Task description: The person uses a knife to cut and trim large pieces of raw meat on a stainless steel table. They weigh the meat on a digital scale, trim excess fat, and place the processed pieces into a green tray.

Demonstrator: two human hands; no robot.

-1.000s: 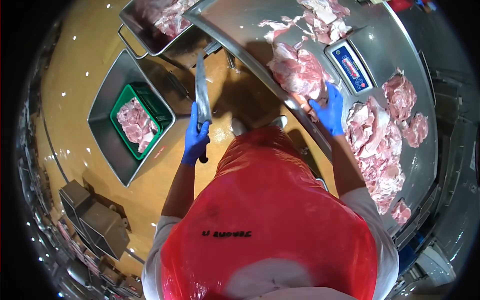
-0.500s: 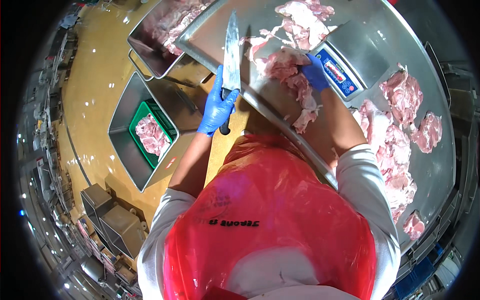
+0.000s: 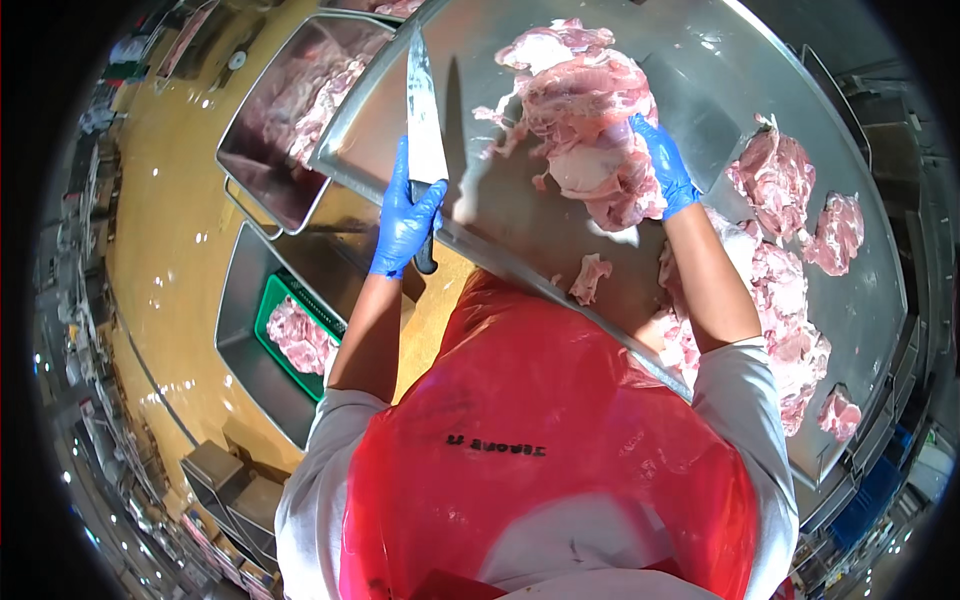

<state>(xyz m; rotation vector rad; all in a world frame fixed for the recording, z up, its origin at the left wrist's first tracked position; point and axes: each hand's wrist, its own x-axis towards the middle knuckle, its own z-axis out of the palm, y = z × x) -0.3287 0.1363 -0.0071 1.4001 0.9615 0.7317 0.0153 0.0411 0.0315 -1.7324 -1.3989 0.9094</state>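
Note:
My left hand [image 3: 404, 226], in a blue glove, holds a knife [image 3: 424, 105] by its black handle. The long blade points up and away, over the near-left rim of the steel table [image 3: 520, 255]. My right hand [image 3: 665, 165], gloved in blue too, grips the right side of a large chunk of raw meat [image 3: 590, 120]. Pink flesh and pale fat show on it; its underside is hidden. Close in front lies a small meat scrap [image 3: 591, 278] on the steel.
Right of my right forearm lie a meat pile [image 3: 785, 290] and separate pieces [image 3: 775, 180]. Left of the table stand a steel bin of meat [image 3: 320, 95] and a steel tub [image 3: 245, 350] holding a green basket [image 3: 270, 315] with meat. Grey containers [image 3: 235, 490] stand at lower left.
Meat that hung loosely from my right hand is now bunched in a larger mass, farther up the view. The blue-panelled scale no longer shows. The knife stays in my left hand.

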